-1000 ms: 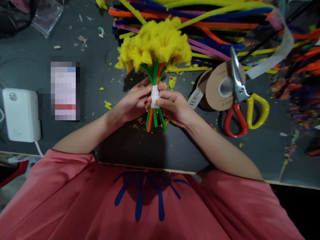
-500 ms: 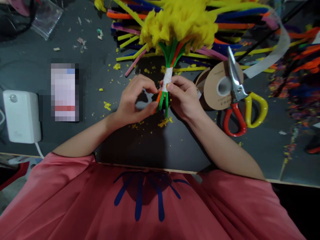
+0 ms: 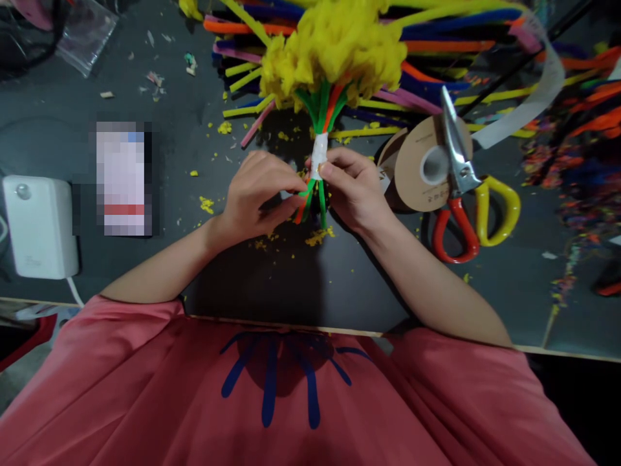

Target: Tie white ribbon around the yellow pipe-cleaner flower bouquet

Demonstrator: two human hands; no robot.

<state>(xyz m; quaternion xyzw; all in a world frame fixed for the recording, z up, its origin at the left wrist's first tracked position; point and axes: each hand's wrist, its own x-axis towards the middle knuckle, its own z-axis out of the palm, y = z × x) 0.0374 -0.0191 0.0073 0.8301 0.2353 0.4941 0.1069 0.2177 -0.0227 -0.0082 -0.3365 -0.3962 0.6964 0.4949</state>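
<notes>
A bouquet of fluffy yellow pipe-cleaner flowers point(image 3: 334, 55) stands out away from me, its green and orange stems bound by a white wrap point(image 3: 319, 155). My right hand point(image 3: 356, 184) grips the bouquet at this wrap, thumb on top and fingers behind. Just below the wrap, the stem ends point(image 3: 317, 200) fan out. My left hand point(image 3: 262, 194) pinches a green stem end between thumb and fingertips, bending it to the left. Part of the fingertips' contact is hard to see.
Scissors point(image 3: 458, 184) with red and yellow handles lie against a cardboard ribbon roll point(image 3: 422, 168) at the right. Loose pipe cleaners point(image 3: 446, 46) spread behind the bouquet. At the left are a blurred-out phone point(image 3: 123, 181) and a white power bank point(image 3: 41, 226). Yellow fluff scraps point(image 3: 207, 205) dot the table.
My left thumb and fingers have closed together on a green stem end, which now bends left. The bouquet has shifted slightly left, with my right hand still on the wrap.
</notes>
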